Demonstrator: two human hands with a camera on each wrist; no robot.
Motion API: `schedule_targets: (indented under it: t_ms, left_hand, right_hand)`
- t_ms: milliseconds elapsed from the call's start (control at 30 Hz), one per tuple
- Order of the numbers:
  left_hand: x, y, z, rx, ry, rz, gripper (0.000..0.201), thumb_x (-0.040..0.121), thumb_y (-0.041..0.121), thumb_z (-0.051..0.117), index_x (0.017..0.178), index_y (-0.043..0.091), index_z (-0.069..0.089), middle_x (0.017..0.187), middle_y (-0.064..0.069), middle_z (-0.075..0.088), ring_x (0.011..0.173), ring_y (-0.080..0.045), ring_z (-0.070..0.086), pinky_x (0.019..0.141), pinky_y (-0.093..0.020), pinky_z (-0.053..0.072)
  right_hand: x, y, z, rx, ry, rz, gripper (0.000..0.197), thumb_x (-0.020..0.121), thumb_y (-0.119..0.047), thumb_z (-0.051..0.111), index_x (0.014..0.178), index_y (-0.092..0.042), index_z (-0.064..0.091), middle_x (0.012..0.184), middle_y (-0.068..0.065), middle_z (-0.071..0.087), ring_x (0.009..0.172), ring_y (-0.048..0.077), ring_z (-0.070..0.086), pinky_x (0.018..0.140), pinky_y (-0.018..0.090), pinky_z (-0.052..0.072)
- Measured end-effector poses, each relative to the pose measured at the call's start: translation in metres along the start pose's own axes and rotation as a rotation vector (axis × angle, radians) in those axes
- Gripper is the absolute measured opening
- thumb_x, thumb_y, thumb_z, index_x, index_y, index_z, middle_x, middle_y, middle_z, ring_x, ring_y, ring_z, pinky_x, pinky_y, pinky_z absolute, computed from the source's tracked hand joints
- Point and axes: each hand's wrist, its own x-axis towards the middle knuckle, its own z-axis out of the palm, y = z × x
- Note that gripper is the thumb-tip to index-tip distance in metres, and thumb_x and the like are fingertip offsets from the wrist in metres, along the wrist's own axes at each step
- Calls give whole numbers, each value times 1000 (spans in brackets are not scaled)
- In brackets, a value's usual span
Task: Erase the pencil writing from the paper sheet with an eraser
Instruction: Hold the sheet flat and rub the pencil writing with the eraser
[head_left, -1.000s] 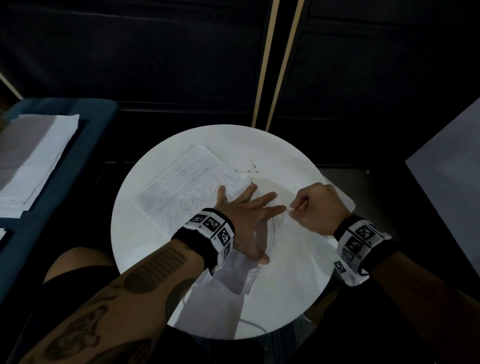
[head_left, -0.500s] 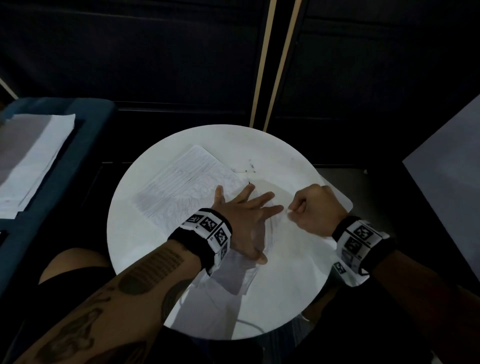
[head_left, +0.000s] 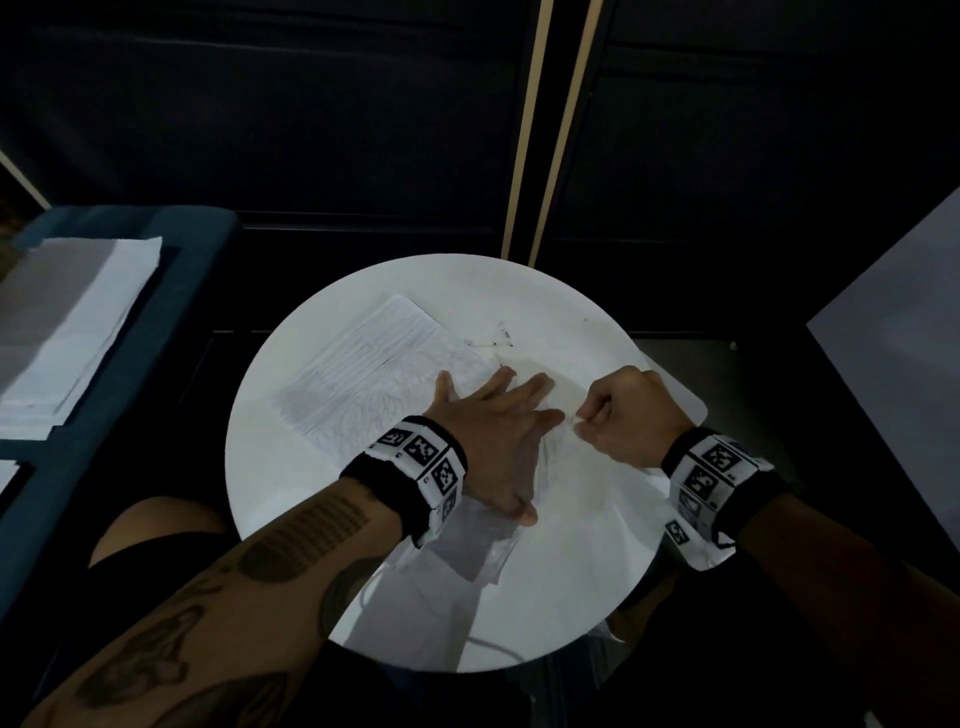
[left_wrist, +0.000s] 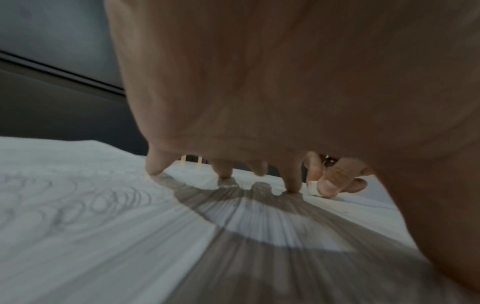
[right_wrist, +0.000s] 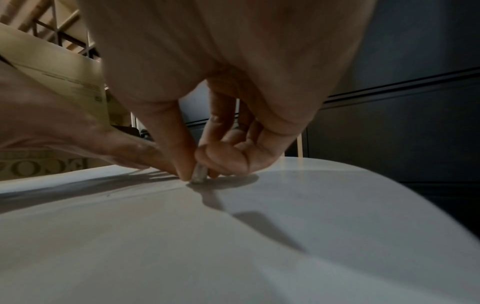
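Note:
A paper sheet (head_left: 374, 374) covered in pencil scribbles lies on the round white table (head_left: 545, 597). My left hand (head_left: 498, 431) lies flat on the sheet with spread straight fingers, holding it down. Just right of those fingertips, my right hand (head_left: 631, 415) pinches a small white eraser (right_wrist: 198, 175) between thumb and forefinger, its end touching the paper. In the left wrist view the eraser (left_wrist: 313, 188) shows beyond my fingertips (left_wrist: 292, 185), and pencil loops cover the paper (left_wrist: 78, 205).
A blue bench (head_left: 171, 270) at the left carries a stack of white sheets (head_left: 67, 322). A grey surface (head_left: 893, 364) stands at the right. The table's front edge is near my forearms, and dark panels stand behind it.
Both hands stay nearly in place. The right hand with the eraser has shifted only slightly beside the left fingertips.

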Motion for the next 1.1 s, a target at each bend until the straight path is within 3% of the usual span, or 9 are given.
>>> schedule_targets:
  t_ms: [100,200,300,400,567,633,800,933,1100]
  left_hand:
    - [-7,-4,9,113,125,32,111,76,93,54,164,46,5,169,18,-28,158,-21,-27,114,-82,-3]
    - [-13,-10,20,181,241,59,102,77,100,31,162,45,17,174,17,-11,159,-20,-22,117,-75,-9]
    - [-16,-12,21,79,192,62,99,80,99,17,163,45,13,174,19,-1,161,-17,-13,122,-69,-6]
    - [-18,-13,18,-63,80,29,98,83,97,30,164,49,5,173,21,-10,161,-16,-12,124,-68,-2]
    - [-13,-16,23,-46,67,49,117,72,94,58,162,52,-5,172,18,-20,160,-20,-19,122,-72,-5]
    - [-11,-16,21,-48,65,46,118,72,91,62,162,53,-5,172,18,-20,159,-20,-20,121,-72,-5]
    - [-6,-13,15,-23,14,15,116,74,89,63,160,56,-8,171,18,-24,159,-22,-22,120,-75,-2]
    - [-4,-10,13,-12,11,8,119,73,89,66,160,56,-7,171,17,-24,159,-23,-21,119,-77,-2]
    - [-5,-12,14,-25,-1,12,119,73,88,66,160,56,-9,170,18,-25,159,-23,-22,119,-77,-3]
  right_hand:
    - [2,5,4,7,16,15,25,80,-19,80,59,-25,66,59,-15,61,100,30,64,90,38,57]
    - [2,5,5,16,32,7,26,80,-18,79,59,-25,65,63,-13,60,103,31,63,89,38,57]
    - [3,3,3,14,38,1,26,81,-17,77,61,-25,64,69,-12,61,101,31,63,88,38,58]
    - [2,-2,0,57,60,19,24,82,-15,77,62,-24,65,66,-5,63,91,28,64,80,37,60]
    - [-24,-29,9,-8,-86,-165,17,77,-12,78,64,-22,72,59,-12,64,64,0,60,71,16,45]
    - [-23,-29,10,-26,-114,-173,17,76,-13,79,64,-23,72,61,-12,65,67,0,59,73,18,46]
    - [-7,-19,4,-21,4,-58,21,78,-15,76,60,-21,69,60,-6,65,79,18,63,76,30,56]
    - [-25,-29,8,-31,-107,-165,13,78,-15,78,66,-15,75,60,-4,69,69,13,67,74,22,50]
    - [-9,-16,0,-8,18,-66,19,78,-13,80,61,-15,72,54,-5,63,59,3,59,71,25,55]
